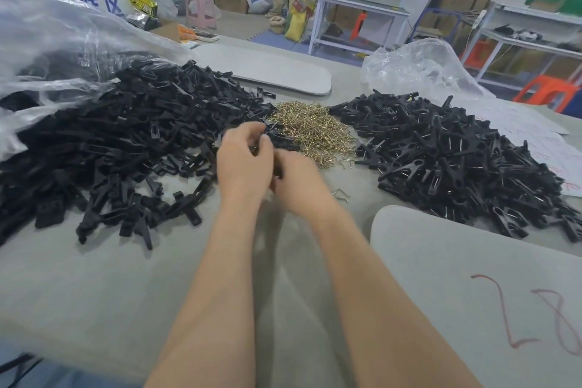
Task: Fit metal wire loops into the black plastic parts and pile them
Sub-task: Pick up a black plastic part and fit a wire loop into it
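Note:
A big heap of bare black plastic parts (126,142) covers the left of the grey table. A small mound of brass wire loops (311,129) lies in the middle. On the right sits a pile of black parts with wire loops fitted (456,161). My left hand (244,164) and my right hand (299,183) meet in front of the wire mound, fingers curled. Between them they hold a black plastic part (277,140), mostly hidden by the fingers. Whether a wire loop is in my fingers I cannot see. One loose wire loop (340,194) lies by my right wrist.
A clear plastic bag (56,41) with more black parts lies at the far left, another clear bag (419,66) behind the right pile. Grey foam boards lie at the back (267,66) and front right (472,277). White paper (535,135) is at the right edge.

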The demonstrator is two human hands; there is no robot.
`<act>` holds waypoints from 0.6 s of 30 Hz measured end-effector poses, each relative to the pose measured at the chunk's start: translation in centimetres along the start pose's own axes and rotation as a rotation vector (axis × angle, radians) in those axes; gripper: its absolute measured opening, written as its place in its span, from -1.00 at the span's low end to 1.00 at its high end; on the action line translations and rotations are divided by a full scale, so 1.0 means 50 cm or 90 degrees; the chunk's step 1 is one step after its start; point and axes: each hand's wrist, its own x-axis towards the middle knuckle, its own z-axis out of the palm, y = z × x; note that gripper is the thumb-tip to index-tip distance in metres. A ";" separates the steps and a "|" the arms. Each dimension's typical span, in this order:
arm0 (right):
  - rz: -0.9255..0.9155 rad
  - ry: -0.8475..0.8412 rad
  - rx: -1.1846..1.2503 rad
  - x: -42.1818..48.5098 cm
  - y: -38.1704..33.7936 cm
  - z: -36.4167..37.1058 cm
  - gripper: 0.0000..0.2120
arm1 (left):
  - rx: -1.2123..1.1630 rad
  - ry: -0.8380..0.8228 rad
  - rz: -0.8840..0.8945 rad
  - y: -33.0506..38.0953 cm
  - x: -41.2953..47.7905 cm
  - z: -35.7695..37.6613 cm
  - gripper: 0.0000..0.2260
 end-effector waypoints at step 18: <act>0.203 0.202 0.671 -0.068 0.106 -0.086 -0.77 | -0.160 -0.328 -0.122 0.002 -0.032 0.068 -0.89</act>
